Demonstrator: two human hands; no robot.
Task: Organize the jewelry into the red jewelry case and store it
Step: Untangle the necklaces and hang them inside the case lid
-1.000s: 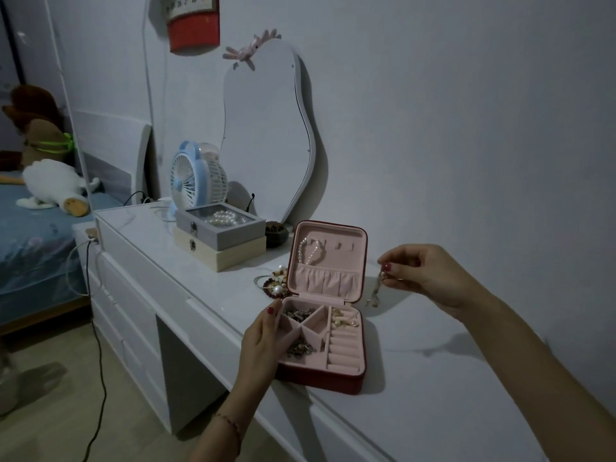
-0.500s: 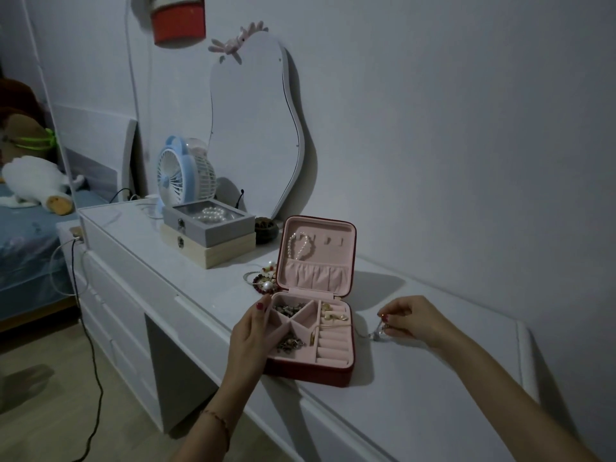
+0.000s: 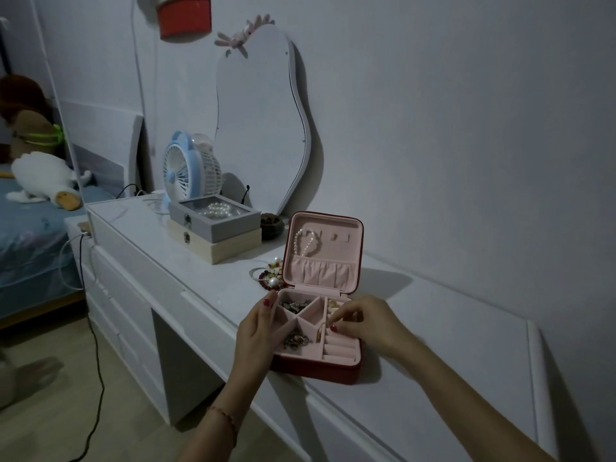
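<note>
The red jewelry case point(image 3: 316, 371) stands open on the white dresser point(image 3: 433, 345), its pink lid upright with a pearl bracelet point(image 3: 305, 243) hanging inside. Small dark and gold pieces lie in the pink compartments. My left hand point(image 3: 258, 331) rests against the case's left side, fingers straight along its edge. Over the right-hand compartments hovers my right hand point(image 3: 363, 323), fingertips pinching a small thin jewelry piece point(image 3: 322, 328). Loose bead bracelets point(image 3: 268, 275) lie on the dresser left of the lid.
Two stacked boxes point(image 3: 215, 228), the upper one with pearls under a glass lid, stand behind the case beside a small dark bowl point(image 3: 271, 225), a blue fan point(image 3: 191, 171) and a curvy mirror point(image 3: 263, 121). A cable hangs off the dresser's left end; a bed lies beyond.
My right hand has come from the dresser top right of the case to over its right compartments, bringing the small piece. The left hand stays on the case.
</note>
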